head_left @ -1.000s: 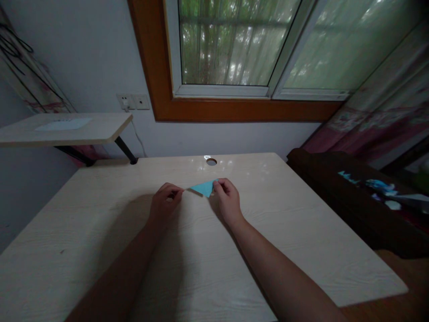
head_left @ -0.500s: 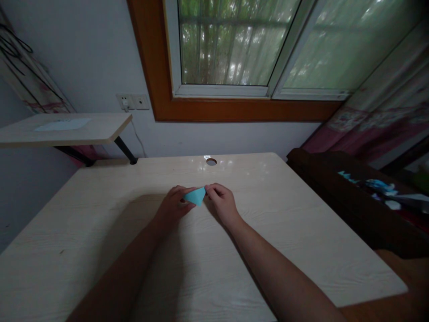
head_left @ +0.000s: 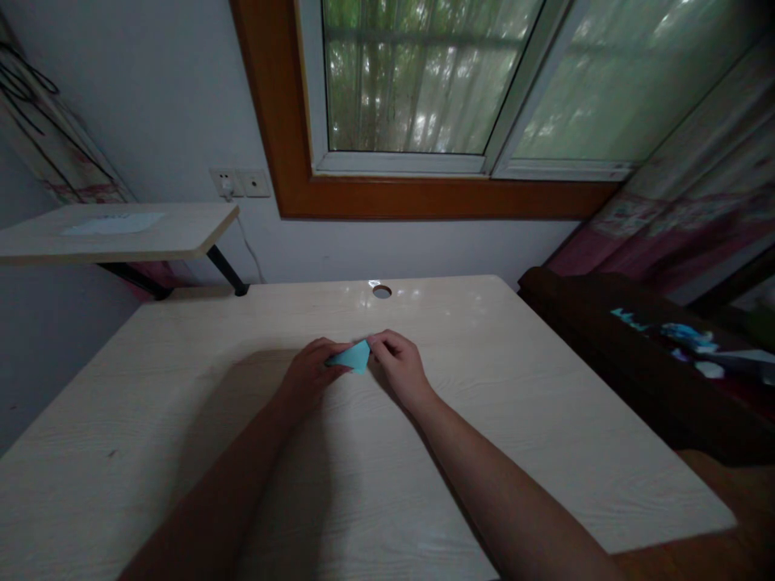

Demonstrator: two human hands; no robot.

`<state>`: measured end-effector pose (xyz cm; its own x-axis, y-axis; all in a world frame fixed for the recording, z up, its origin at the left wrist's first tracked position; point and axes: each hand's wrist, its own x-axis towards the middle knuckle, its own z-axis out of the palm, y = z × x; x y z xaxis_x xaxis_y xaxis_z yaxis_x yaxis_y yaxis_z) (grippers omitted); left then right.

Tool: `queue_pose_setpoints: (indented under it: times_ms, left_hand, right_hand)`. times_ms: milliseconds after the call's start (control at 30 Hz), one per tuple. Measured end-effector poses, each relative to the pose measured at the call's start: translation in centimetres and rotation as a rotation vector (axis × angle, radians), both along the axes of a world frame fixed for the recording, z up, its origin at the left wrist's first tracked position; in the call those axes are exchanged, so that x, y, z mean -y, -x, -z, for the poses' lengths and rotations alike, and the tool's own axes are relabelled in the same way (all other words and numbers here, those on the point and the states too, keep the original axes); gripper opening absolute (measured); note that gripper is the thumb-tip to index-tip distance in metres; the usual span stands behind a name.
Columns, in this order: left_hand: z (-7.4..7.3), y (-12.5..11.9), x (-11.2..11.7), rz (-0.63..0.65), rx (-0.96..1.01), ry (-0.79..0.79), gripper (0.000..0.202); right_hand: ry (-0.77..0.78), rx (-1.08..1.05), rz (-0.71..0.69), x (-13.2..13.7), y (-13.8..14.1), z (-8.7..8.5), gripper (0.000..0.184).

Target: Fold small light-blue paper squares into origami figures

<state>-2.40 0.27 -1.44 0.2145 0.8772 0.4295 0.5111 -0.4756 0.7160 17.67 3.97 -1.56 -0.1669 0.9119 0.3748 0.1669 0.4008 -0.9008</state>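
Note:
A small piece of folded light-blue paper (head_left: 354, 357) is held between my two hands, over the pale wooden table (head_left: 387, 468). My left hand (head_left: 310, 373) is closed on its left end, with fingers above and thumb below. At the upper right corner of the paper, the fingertips of my right hand (head_left: 400, 365) pinch it. The fingers hide part of its left end, and the finer folds are too small to make out.
A raised shelf (head_left: 199, 234) on black legs stands at the table's back left, with a white sheet (head_left: 115, 223) on it. A round cable hole (head_left: 382, 292) lies near the back edge. Dark furniture (head_left: 581, 323) with assorted items borders the right side.
My left fingers have drawn closer together around the paper, and its left end now looks narrower. My right hand has shifted very slightly left.

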Motion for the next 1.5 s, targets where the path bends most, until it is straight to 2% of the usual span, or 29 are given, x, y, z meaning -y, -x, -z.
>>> queue_pose_setpoints:
  times_ms: [167,267,333,433,567,667,867,967,1067,1133,1300,1500]
  left_hand:
    - [-0.1,0.0,0.0,-0.04,-0.033,0.048,0.021]
    - [-0.1,0.0,0.0,-0.136,-0.094,0.021,0.024]
    - [0.0,0.0,-0.1,-0.195,-0.131,-0.015,0.032]
    - [0.1,0.1,-0.1,-0.227,-0.142,-0.042,0.032]
    - [0.1,0.1,-0.1,-0.282,-0.126,-0.036,0.03]
    - [0.1,0.1,0.0,-0.294,-0.095,0.006,0.028]
    - [0.0,0.2,0.1,-0.311,0.042,0.129,0.022]
    - [0.0,0.1,0.2,-0.273,0.139,0.16,0.036]
    - [0.2,0.0,0.3,-0.22,0.249,0.168,0.052]
    - [0.3,0.0,0.3,-0.199,0.272,0.147,0.052]
    - [0.3,0.2,0.2,-0.162,0.192,0.107,0.028]
    - [-0.2,0.2,0.3,-0.172,0.214,0.146,0.027]
  right_hand:
    - [-0.027,0.045,-0.053,0.1,0.1,-0.1,0.026]
    - [-0.034,0.078,-0.115,0.3,0.2,-0.3,0.026]
    - [0.014,0.081,-0.175,0.5,0.4,-0.4,0.027]
    - [0.118,0.033,-0.254,0.5,0.6,-0.1,0.026]
    - [0.152,-0.058,-0.301,0.3,0.8,0.9,0.056]
    - [0.157,-0.075,-0.343,0.0,0.8,1.6,0.064]
    - [0.131,-0.168,-0.324,-0.2,0.8,2.1,0.053]
    - [0.101,-0.182,-0.295,-0.1,0.7,1.9,0.043]
    - [0.066,-0.125,-0.301,0.1,0.6,1.3,0.022]
    - [0.005,-0.034,-0.296,0.2,0.4,0.8,0.012]
    - [-0.123,0.075,-0.263,0.3,0.1,-0.4,0.023]
    - [-0.142,0.048,-0.265,0.4,0.3,-0.4,0.035]
